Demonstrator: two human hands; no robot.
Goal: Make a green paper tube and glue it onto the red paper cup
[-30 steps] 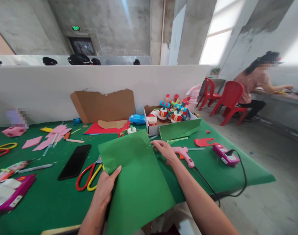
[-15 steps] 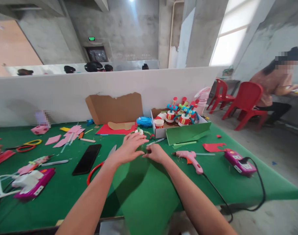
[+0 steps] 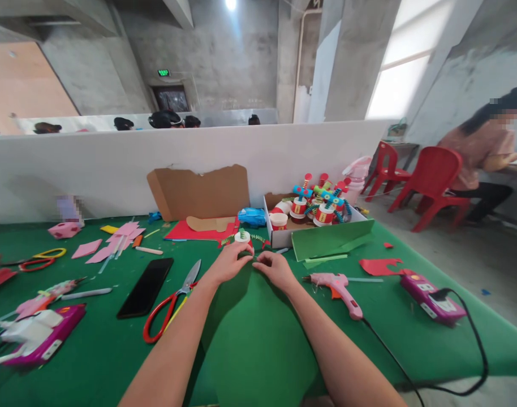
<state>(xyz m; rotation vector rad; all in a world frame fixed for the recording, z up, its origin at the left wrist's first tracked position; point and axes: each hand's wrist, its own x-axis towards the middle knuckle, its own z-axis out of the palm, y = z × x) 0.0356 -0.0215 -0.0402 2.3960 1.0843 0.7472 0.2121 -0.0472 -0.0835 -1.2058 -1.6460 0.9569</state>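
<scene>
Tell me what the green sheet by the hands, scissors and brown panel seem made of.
Green sheet: likely paper or thin card, matte; smooth, dull surface.
Scissors: probably metal blades, grey with some sheen; red and yellow handles look like plastic.
Brown panel: seemingly cardboard, matte; ragged top edge.

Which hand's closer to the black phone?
Left. The left hand is right of the black phone, across the scissors from it; the right hand is farther right, beyond the left.

Carrying a black phone (image 3: 146,288) on the green-covered table (image 3: 108,350); bearing scissors (image 3: 185,289) just right of the phone, a pink glue gun (image 3: 337,287) farther right of it, pink paper (image 3: 125,234) beyond it.
</scene>
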